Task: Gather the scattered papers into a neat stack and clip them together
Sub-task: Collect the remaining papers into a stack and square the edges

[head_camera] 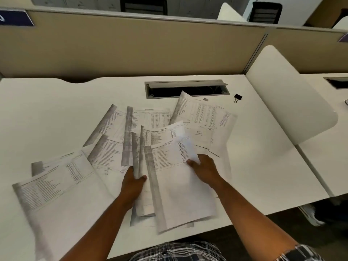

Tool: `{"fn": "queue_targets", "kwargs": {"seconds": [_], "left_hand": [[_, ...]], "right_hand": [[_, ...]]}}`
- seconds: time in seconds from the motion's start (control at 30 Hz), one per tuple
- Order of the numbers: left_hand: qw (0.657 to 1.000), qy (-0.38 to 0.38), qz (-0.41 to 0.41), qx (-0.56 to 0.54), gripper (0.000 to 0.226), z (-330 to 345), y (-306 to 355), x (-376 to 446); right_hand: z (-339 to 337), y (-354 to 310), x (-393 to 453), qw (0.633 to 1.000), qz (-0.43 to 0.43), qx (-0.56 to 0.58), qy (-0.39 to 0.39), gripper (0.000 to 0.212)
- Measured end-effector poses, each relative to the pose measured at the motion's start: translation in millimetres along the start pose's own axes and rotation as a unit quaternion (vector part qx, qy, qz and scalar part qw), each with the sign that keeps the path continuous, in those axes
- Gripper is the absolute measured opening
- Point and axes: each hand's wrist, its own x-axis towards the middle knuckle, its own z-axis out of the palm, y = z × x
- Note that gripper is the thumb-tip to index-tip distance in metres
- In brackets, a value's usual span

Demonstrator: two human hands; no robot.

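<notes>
Lying all over the white desk (254,166) are printed papers (146,129), spread out like a fan and lapping over each other. Some sheets sit far left, some far right, and one big sheet (52,187) lies alone at the near left.

In the middle, near the person, a small bunch of sheets (175,185) is held between both hands. The left hand (131,183) grips the left edge of the bunch, with the thumb curled on top of the paper. The right hand (206,170) holds the right edge of the top sheet, with the thumb on the paper and the fingers bent round the side. The bunch is not tidy; its edges do not line up, and its near end hangs a little past the desk edge.

A black clip (237,98) sits on the desk at the far right, well apart from the hands and just beyond the farthest papers.

Behind the papers is a long dark slot (186,89) in the desk with its gray lid up. A tan wall (131,48) stands behind the desk. A white panel (288,95) stands at the right side.
</notes>
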Motion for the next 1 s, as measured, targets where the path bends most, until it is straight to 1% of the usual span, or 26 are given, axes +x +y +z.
{"fn": "queue_targets", "kwargs": {"seconds": [0.07, 0.13, 0.17, 0.27, 0.37, 0.43, 0.47, 0.5, 0.57, 0.63, 0.67, 0.7, 0.77, 0.83, 0.9, 0.93, 1.0], "left_hand": [[1.000, -0.007, -0.011, 0.002, 0.059, -0.9, -2.4, -1.1], [1.000, -0.022, -0.015, -0.014, 0.064, -2.2, -4.2, -2.9], [0.999, -0.028, -0.015, -0.018, 0.064, -2.6, -3.8, -4.7], [0.999, -0.029, -0.018, -0.023, 0.061, -2.9, -3.2, -9.3], [0.998, -0.019, -0.035, -0.043, 0.052, -3.4, 0.1, -8.0], [0.999, -0.019, -0.030, -0.040, 0.059, -3.1, 3.6, -7.3], [0.999, -0.017, -0.021, -0.023, 0.064, -2.0, 3.9, -7.0], [1.000, -0.010, -0.009, -0.002, 0.066, -0.2, 4.8, -8.3], [1.000, 0.009, 0.013, 0.019, 0.062, 3.1, 4.5, -9.8], [0.999, 0.020, 0.030, 0.022, 0.057, 4.0, 6.9, -10.9], [0.999, 0.019, 0.040, 0.020, 0.056, 3.5, 8.2, -10.3], [0.999, 0.011, 0.049, 0.018, 0.054, 2.6, 10.9, -12.1], [0.997, -0.009, 0.071, 0.008, 0.053, 1.5, 15.0, -14.6], [0.995, -0.035, 0.092, -0.012, 0.055, 2.1, 20.1, -17.0], [0.992, -0.057, 0.110, -0.031, 0.057, 3.7, 26.9, -17.6], [0.991, -0.062, 0.115, -0.039, 0.057, 3.9, 31.5, -17.1], [0.988, -0.073, 0.125, -0.048, 0.060, 3.6, 40.5, -12.6]], "right_hand": [[-3.4, -1.0, 3.9, 0.996, 0.013, -0.046, 0.077, 0.038], [-10.4, -1.2, 9.0, 0.991, 0.028, -0.012, 0.128, 0.037], [-14.5, -2.5, 12.1, 0.990, 0.039, 0.019, 0.137, 0.036], [-19.0, -12.1, 17.4, 0.990, 0.033, 0.079, 0.109, 0.036], [-5.8, -23.4, 22.4, 0.991, 0.036, 0.101, 0.075, 0.046], [8.1, -26.3, 24.3, 0.992, 0.052, 0.105, 0.045, 0.046], [14.3, -26.3, 23.6, 0.994, 0.054, 0.087, 0.034, 0.046], [20.3, -23.8, 22.5, 0.996, 0.050, 0.062, 0.031, 0.047], [26.6, -19.2, 17.2, 0.997, 0.048, 0.015, 0.052, 0.051], [28.5, -13.8, 12.3, 0.996, 0.048, -0.006, 0.077, 0.058], [28.5, -11.7, 11.3, 0.996, 0.057, 0.002, 0.075, 0.064], [26.8, -10.1, 10.2, 0.995, 0.075, 0.029, 0.061, 0.071], [18.8, -12.0, 8.5, 0.984, 0.111, 0.140, 0.014, 0.078], [7.4, -15.4, 8.1, 0.957, 0.110, 0.269, -0.023, 0.073], [-2.9, -19.4, 8.0, 0.926, 0.086, 0.365, -0.036, 0.065], [-6.3, -22.3, 7.9, 0.919, 0.072, 0.385, -0.037, 0.062], [-11.8, -29.2, 9.3, 0.920, 0.047, 0.388, -0.029, 0.054]]}}
